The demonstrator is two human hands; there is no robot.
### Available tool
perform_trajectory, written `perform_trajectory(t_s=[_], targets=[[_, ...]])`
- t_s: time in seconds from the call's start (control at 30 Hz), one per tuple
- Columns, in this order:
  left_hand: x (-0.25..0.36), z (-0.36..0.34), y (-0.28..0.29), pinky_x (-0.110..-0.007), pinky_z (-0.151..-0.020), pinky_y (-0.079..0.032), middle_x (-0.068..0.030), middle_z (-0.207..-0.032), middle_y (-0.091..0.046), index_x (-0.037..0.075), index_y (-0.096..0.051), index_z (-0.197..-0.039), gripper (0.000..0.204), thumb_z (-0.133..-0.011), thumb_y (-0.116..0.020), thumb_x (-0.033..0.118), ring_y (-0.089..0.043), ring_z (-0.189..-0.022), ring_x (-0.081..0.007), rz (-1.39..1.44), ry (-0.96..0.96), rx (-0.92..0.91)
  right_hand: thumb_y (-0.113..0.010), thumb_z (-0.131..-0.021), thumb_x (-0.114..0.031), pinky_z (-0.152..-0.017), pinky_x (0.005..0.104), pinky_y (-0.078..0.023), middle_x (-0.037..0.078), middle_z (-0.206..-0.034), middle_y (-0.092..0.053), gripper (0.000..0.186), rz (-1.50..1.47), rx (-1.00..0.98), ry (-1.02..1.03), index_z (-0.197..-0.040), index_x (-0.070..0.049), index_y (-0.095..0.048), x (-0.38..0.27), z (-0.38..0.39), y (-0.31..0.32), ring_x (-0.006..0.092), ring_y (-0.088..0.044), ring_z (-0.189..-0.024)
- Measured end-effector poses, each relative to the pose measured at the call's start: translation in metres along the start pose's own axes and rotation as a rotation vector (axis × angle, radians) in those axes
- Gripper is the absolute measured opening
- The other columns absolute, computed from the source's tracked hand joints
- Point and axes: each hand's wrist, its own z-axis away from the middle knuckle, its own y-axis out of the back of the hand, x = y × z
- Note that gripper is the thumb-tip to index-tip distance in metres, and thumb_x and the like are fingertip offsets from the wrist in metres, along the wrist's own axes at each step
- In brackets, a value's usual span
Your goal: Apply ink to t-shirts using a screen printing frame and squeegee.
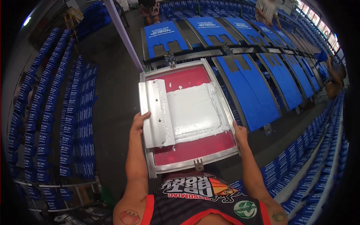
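A screen-printing frame (pixel 195 159) with red mesh hangs in front of my chest, held level between both hands. White ink (pixel 195 110) covers the middle of its mesh in a thick block. Along the left side lies a metal squeegee (pixel 150 112), its inner edge smeared with white ink. My left hand (pixel 140 122) is closed on the frame's left side, the thumb over the squeegee's outer edge. Opposite, my right hand (pixel 240 134) grips the right rail, its fingertips hidden beneath. Metal clips stick out at the frame's near and far ends.
To the right, blue bag panels (pixel 249 92) lie on dark boards; another row of panels (pixel 165 35) sits behind. Racks of printed blue pieces (pixel 52 105) stand left and lower right. A purple post (pixel 125 35) rises beyond the frame. Other people (pixel 267 13) are at the far side.
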Motion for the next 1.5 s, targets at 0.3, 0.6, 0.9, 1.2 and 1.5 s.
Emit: perform_trajectory(t_s=[0.3,0.6,0.9,1.2,1.5], targets=[[-0.022,-0.023,0.008,-0.038,-0.077,-0.055,-0.0158,-0.101,-0.066,-0.006,-0.054,-0.117,0.048,-0.080,-0.073,0.017,-0.067,-0.085,-0.0252,-0.024,-0.044,0.050,-0.059,-0.085,-0.056,-0.082,0.0346,-0.047,0.019,-0.093,-0.069,0.064,0.021,-0.151,0.030,-0.103,0.005,-0.068,0.006,-0.043,-0.013,0.0234,-0.064,-0.091],[0.035,-0.013,-0.066,-0.034,-0.076,-0.053,-0.0113,-0.092,-0.068,-0.004,-0.062,-0.109,0.044,-0.070,-0.077,0.011,-0.066,-0.083,-0.0204,-0.619,-0.224,-0.041,-0.061,-0.088,-0.033,-0.070,0.0383,-0.049,0.014,-0.085,-0.068,0.032,0.293,-0.549,0.225,-0.092,-0.002,-0.069,-0.006,0.080,0.016,0.0260,-0.066,-0.078],[-0.003,-0.079,-0.158,-0.040,-0.070,-0.052,-0.0106,-0.080,-0.066,0.011,-0.064,-0.104,0.035,-0.069,-0.069,0.012,-0.063,-0.077,-0.0322,-1.635,-0.833,0.006,-0.066,-0.088,-0.026,-0.061,0.0234,-0.050,0.006,-0.076,-0.069,0.031,0.027,-0.904,-0.127,-0.095,0.003,-0.069,0.040,0.141,-0.055,0.0084,-0.063,-0.066],[-0.025,0.036,-0.162,-0.041,-0.066,-0.051,-0.0087,-0.080,-0.066,0.014,-0.066,-0.097,0.028,-0.072,-0.059,0.004,-0.060,-0.079,-0.0283,-1.491,-0.868,-0.037,-0.064,-0.089,-0.022,-0.061,0.0253,-0.052,0.007,-0.069,-0.069,0.027,0.105,-0.892,-0.004,-0.090,0.005,-0.069,0.020,0.147,-0.043,0.0106,-0.066,-0.062],[-0.011,0.103,-0.187,-0.047,-0.071,-0.049,-0.0162,-0.081,-0.065,0.016,-0.066,-0.103,0.037,-0.069,-0.056,0.003,-0.062,-0.081,-0.0366,-1.494,-0.474,-0.244,-0.065,-0.088,-0.032,-0.067,0.0330,-0.053,0.013,-0.075,-0.069,0.032,0.168,-0.983,0.069,-0.104,-0.005,-0.069,0.034,0.134,-0.045,0.0196,-0.069,-0.069]])
